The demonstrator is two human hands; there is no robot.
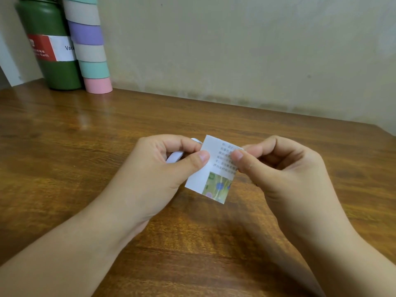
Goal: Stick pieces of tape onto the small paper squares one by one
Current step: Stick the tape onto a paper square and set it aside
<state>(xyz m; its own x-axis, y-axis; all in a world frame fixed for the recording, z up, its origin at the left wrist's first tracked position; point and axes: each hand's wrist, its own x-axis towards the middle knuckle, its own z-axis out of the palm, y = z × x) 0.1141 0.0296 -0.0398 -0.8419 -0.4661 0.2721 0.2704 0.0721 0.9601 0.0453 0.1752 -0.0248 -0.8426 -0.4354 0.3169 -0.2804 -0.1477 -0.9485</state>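
Printed text on paper square (216,166) too blurred to read; right edge hidden under right hand (278,168) thumb. White object (174,157) inside left hand (158,168) mostly covered, identity unclear. Green bottle (51,50) and stack of tape rolls (90,46) cut off by top edge; bottle label partly hidden behind stack
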